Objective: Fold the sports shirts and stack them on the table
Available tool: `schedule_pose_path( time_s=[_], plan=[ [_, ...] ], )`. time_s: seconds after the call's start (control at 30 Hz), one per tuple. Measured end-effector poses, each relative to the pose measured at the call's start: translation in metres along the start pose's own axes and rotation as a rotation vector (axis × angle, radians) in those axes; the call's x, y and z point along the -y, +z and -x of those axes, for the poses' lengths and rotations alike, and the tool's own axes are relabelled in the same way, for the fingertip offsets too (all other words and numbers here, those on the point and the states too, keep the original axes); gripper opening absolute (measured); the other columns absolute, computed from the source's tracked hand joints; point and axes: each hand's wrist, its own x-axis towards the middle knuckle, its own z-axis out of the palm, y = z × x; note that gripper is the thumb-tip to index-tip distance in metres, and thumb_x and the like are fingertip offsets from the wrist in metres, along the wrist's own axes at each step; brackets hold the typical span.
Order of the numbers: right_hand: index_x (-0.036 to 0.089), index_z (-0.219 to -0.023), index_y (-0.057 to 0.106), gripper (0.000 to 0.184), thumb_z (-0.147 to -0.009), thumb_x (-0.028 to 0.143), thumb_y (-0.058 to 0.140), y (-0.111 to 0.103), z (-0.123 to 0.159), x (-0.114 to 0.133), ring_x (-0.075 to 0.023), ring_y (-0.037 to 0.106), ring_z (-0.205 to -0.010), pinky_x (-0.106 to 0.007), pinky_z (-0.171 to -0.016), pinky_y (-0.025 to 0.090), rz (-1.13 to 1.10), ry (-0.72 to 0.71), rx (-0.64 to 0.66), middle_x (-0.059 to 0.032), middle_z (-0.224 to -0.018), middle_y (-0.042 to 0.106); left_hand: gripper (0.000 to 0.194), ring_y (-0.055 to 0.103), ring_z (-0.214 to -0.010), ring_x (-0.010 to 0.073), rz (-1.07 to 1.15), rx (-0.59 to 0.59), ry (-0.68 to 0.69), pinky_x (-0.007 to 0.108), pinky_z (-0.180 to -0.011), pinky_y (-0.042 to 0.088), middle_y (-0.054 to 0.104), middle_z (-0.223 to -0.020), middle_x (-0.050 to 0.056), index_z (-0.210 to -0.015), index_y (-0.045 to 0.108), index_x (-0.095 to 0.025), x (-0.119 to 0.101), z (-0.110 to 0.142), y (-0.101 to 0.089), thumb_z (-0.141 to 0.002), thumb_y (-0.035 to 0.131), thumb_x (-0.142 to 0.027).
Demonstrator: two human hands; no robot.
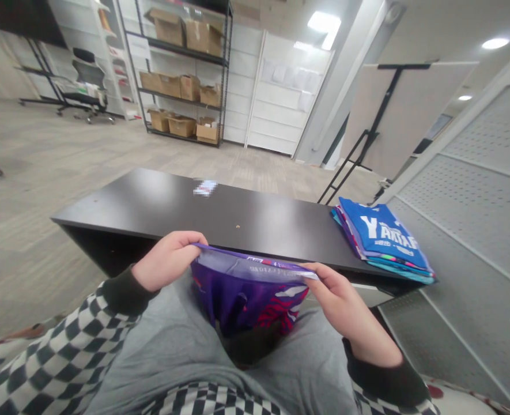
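A purple garment (233,288) with red and white markings hangs between my knees, stretched sideways by its upper edge. My left hand (172,256) pinches one end of that edge. At the other end my right hand (335,291) grips the fabric between thumb and fingers. A paler lining and some small print show along the top. The lower part drops into shadow, so its full shape is hidden. Just beyond it stands the dark table (151,199).
On the table's right end lies a stack of folded shirts (384,236), a blue one with white lettering on top. A small blurred item (205,187) lies near the far edge. Behind are an easel (386,109), a shelf of cardboard boxes (181,86) and a grey panel (475,202) on the right.
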Motion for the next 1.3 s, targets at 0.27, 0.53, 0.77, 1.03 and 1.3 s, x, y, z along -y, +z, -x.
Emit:
schedule_pose_path(
  time_s=[0.27,0.53,0.77,1.03,1.3],
  plan=[
    [0.022,-0.090,0.074,0.051,-0.091,0.072,0.079,-0.009,-0.004,0.006,-0.0190,0.061,-0.069,-0.030,-0.065,0.052,-0.103,0.046,-0.088,-0.0013,-0.076,0.071,0.035,0.046,-0.060,0.0149,0.036,0.139,-0.032,0.024,-0.055,0.039,0.054,-0.062,-0.002,-0.067,0.064,-0.021,-0.037,0.005,-0.019,-0.075,0.077,-0.053],
    [0.023,-0.089,0.069,0.038,-0.094,0.058,0.082,-0.012,-0.003,0.011,-0.0159,0.054,-0.071,-0.027,-0.068,0.049,-0.210,0.047,-0.009,0.0022,-0.076,0.062,0.045,0.049,-0.065,0.0146,-0.081,0.025,0.080,0.023,-0.057,0.041,0.056,-0.070,-0.003,-0.077,0.063,-0.021,-0.035,0.006,-0.021,-0.081,0.081,-0.061],
    [0.023,-0.079,0.059,0.052,-0.075,0.054,0.099,-0.008,-0.001,0.024,-0.0175,0.061,-0.079,-0.028,-0.069,0.053,-0.302,0.019,0.031,-0.0020,-0.092,0.066,0.041,0.048,-0.062,0.0142,-0.013,-0.121,0.139,0.024,-0.056,0.042,0.053,-0.067,-0.005,-0.080,0.057,-0.023,-0.034,0.004,-0.013,-0.083,0.078,-0.058],
    [0.023,-0.090,0.068,0.045,-0.077,0.054,0.097,-0.006,0.014,0.031,-0.0180,0.059,-0.074,-0.031,-0.070,0.053,-0.540,0.114,0.164,-0.0008,-0.085,0.066,0.036,0.045,-0.063,0.0135,0.033,-0.198,0.209,0.025,-0.057,0.039,0.052,-0.070,-0.005,-0.085,0.056,-0.023,-0.042,0.003,-0.005,-0.087,0.073,-0.055],
    [0.024,-0.088,0.067,0.033,-0.085,0.051,0.086,0.002,0.000,0.012,-0.0205,0.062,-0.077,-0.033,-0.074,0.053,-0.339,0.036,-0.007,-0.0022,-0.083,0.069,0.038,0.049,-0.065,0.0154,-0.029,-0.232,0.234,0.026,-0.059,0.043,0.055,-0.072,-0.004,-0.090,0.058,-0.023,-0.038,0.008,-0.009,-0.089,0.072,-0.059]
  ],
)
